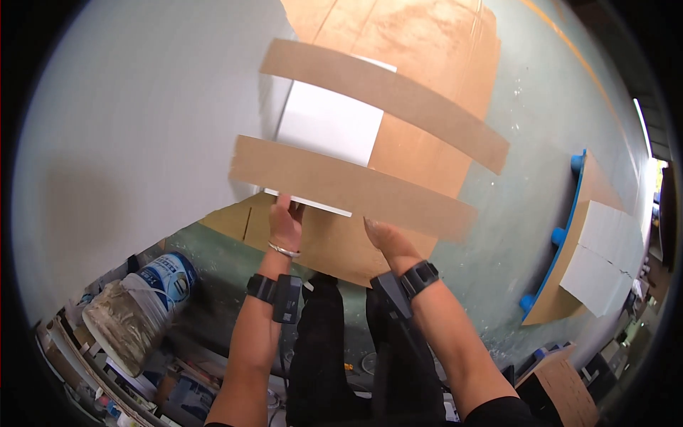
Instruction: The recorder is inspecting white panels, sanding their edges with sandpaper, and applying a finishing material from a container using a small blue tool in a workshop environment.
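Note:
A white rectangular panel (329,122) sits in front of me. Two long brown cardboard strips lie across it, the far strip (384,92) and the near strip (348,179), both reaching past its right side. My left hand (286,226), with a metal bracelet on its wrist, grips the panel's near edge just below the near strip. My right hand (393,243) is at the near strip's lower edge, right of the panel. Its thumb side shows, while the other fingers are hidden under the strip. The near strip's right end is blurred.
A large pale grey surface (142,135) fills the left. Brown cardboard sheet (427,153) lies beneath the panel on a green floor (519,206). A blue and white bucket (167,277) stands lower left. A pallet-like piece with blue feet (558,235) is at right, a cardboard box (562,388) lower right.

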`<state>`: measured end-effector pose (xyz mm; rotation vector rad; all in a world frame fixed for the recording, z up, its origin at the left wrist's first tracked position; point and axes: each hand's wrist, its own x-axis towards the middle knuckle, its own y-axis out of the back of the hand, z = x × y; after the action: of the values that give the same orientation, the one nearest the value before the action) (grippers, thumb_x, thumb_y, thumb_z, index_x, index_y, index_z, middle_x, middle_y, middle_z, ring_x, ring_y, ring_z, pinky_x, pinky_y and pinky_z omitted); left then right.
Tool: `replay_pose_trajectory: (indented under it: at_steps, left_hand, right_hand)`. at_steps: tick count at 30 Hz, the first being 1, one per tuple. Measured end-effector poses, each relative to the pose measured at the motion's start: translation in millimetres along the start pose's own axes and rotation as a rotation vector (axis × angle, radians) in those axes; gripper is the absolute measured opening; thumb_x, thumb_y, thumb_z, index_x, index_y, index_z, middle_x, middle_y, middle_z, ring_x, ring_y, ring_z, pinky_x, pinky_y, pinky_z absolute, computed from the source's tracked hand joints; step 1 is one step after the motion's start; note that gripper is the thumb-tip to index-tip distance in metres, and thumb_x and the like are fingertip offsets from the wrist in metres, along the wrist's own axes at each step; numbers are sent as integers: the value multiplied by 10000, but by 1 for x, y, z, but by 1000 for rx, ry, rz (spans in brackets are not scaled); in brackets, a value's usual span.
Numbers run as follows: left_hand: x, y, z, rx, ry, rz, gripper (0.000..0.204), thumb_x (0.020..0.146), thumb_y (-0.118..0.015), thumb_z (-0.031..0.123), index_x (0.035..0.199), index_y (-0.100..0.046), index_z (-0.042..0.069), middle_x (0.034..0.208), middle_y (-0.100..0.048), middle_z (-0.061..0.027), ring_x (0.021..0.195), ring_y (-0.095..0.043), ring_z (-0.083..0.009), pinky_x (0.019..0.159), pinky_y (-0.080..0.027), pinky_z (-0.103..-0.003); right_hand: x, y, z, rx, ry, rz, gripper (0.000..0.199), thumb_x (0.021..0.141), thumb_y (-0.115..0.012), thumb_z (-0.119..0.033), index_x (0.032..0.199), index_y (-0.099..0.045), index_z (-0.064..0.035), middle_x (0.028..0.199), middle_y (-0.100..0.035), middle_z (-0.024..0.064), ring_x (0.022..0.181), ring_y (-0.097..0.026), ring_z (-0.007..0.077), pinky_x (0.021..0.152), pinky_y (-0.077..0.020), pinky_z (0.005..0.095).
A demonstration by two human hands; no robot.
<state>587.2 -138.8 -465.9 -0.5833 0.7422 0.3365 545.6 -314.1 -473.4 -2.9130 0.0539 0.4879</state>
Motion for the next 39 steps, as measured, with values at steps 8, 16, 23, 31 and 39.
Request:
replay_pose_trajectory:
  at_steps: [8, 16, 23, 31, 39]
  left_hand:
    - [-2, 11, -44, 1179, -945, -149, 364, 826, -542, 179, 1150, -476, 29, 1080, -547, -90, 1026, -504, -214, 883, -383, -355]
    - [29, 36, 13, 1543, -683, -631, 367, 892, -460, 240, 1197, -461, 35, 1116, -530, -106, 1055, -487, -219, 908, -366, -375]
    - [-52, 53, -11, 583, 52, -248, 525, 800, -599, 317, 1193, -448, 4, 1081, -546, -67, 1055, -484, -197, 886, -402, -331]
    - [-128, 58, -5, 527, 407, -196, 603, 749, -588, 229, 1243, -343, -17, 1133, -498, -122, 1008, -513, -209, 875, -411, -329]
    - [-162, 62, -32, 318, 795, -100, 491, 870, -472, 340, 1217, -420, -4, 1164, -511, -113, 1045, -507, -183, 889, -407, -306]
  right_hand:
    - [50, 5, -11, 357, -240, 95, 837, 718, -624, -267, 1366, -145, -39, 1274, -351, 178, 1201, -324, 273, 994, -245, 337]
    - [55, 29, -36, 623, -187, -68, 877, 663, -630, -167, 1369, -119, -72, 1340, -238, 176, 1281, -168, 285, 1039, -125, 414]
    - [-35, 40, 7, 221, -594, -270, 839, 638, -680, -237, 1319, -235, -34, 1301, -330, 145, 1204, -320, 250, 998, -255, 378]
    - [-139, 20, -38, 317, -522, -103, 885, 618, -692, -155, 1345, -201, -37, 1277, -366, 130, 1161, -365, 201, 964, -300, 338]
    - [-205, 13, -19, 533, -931, 12, 783, 728, -559, -244, 1380, -143, -120, 1317, -324, 80, 1187, -336, 216, 919, -331, 354]
